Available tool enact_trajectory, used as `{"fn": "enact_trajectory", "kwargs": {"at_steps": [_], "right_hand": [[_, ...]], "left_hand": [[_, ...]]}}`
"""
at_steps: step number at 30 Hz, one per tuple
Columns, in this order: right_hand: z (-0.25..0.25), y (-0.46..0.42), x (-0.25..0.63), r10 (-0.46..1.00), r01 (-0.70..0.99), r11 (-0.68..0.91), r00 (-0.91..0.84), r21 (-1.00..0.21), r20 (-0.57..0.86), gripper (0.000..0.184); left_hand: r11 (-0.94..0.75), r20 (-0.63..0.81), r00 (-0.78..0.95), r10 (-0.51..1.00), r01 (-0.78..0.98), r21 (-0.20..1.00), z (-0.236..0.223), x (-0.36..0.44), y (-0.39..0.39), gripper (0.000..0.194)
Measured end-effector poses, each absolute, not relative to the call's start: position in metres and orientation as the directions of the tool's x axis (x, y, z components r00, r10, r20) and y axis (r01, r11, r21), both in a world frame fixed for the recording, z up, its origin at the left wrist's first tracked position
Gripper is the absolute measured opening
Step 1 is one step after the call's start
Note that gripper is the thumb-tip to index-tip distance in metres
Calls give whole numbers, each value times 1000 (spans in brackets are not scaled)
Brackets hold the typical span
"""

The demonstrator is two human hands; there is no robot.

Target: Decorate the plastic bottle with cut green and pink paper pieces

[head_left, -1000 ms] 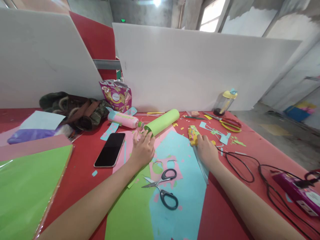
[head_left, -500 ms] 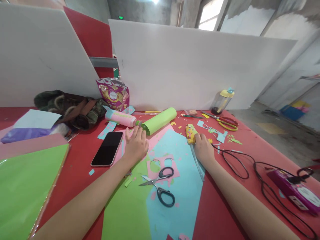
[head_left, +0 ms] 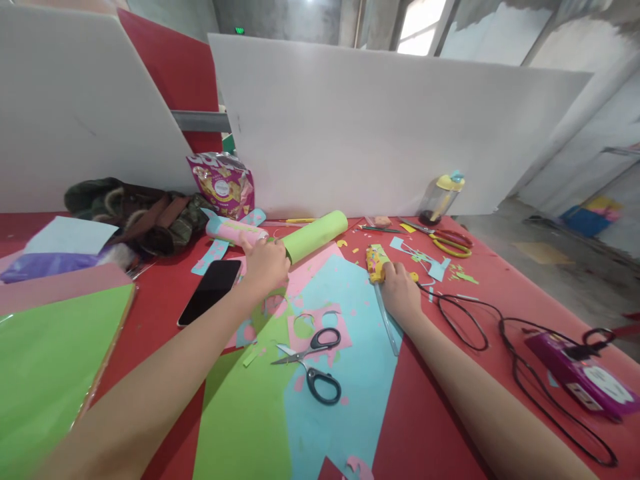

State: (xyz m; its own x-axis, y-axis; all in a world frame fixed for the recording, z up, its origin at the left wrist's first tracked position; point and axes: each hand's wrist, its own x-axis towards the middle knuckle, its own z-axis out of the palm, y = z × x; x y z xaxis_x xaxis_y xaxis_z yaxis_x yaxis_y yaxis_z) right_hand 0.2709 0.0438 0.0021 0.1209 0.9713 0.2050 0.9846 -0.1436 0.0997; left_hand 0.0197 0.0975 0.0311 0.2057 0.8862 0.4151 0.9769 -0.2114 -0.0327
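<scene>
My left hand is at the neck end of a pink paper-wrapped bottle with blue paper wings. Its fingers are bent over that end and hide the green neck; the little finger sticks out. Just right of these fingers lies a light green paper-covered cylinder. Against the table, my right hand grips a yellow hot glue gun, and a clear glue stick lies below it. Between my forearms, black-handled scissors rest with blades parted on the blue paper and a cut pink piece.
A phone lies left of the bottle. Behind are a camouflage bag and a snack bag. Red-and-yellow-handled scissors and a clear container stand right. A black cord runs by a purple power strip.
My left hand has moved slightly forward and left, from beside the green cylinder's end onto the bottle's neck. My right hand stays on the glue gun. The whole view has shifted a little.
</scene>
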Motion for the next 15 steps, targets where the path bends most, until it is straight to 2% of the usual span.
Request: {"fn": "enact_trajectory", "kwargs": {"at_steps": [6, 15], "right_hand": [[2, 44, 272, 971, 986, -135, 112, 100, 211, 20], [4, 44, 271, 972, 988, -128, 107, 86, 210, 20]], "left_hand": [[-166, 306, 151, 940, 986, 23, 33, 21, 104, 22], [-127, 230, 98, 968, 985, 113, 41, 28, 98, 19]]}}
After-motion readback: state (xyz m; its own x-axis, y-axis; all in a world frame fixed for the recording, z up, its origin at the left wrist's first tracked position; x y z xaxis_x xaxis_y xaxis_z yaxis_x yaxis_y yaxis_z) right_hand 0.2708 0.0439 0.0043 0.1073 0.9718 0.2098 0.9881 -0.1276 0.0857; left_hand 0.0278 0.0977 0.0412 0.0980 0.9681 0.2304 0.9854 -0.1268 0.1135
